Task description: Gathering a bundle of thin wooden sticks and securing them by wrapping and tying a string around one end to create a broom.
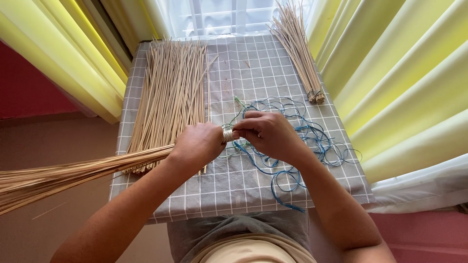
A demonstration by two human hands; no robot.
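My left hand (pixel 197 143) grips the end of a bundle of thin tan sticks (pixel 73 171) that fans out to the left past the table edge. The bundle's end (pixel 227 135) shows between my two hands and is wound with pale wire. My right hand (pixel 265 134) pinches that wrapped end with its fingertips. Under and to the right of my right hand lies a tangle of blue and green wire (pixel 312 139) on the grey checked tablecloth (pixel 243 73).
A loose heap of tan sticks (pixel 170 92) covers the left half of the small table. A tied stick bundle (pixel 300 53) lies at the back right. Yellow curtains (pixel 390 83) hang on both sides, with a window behind.
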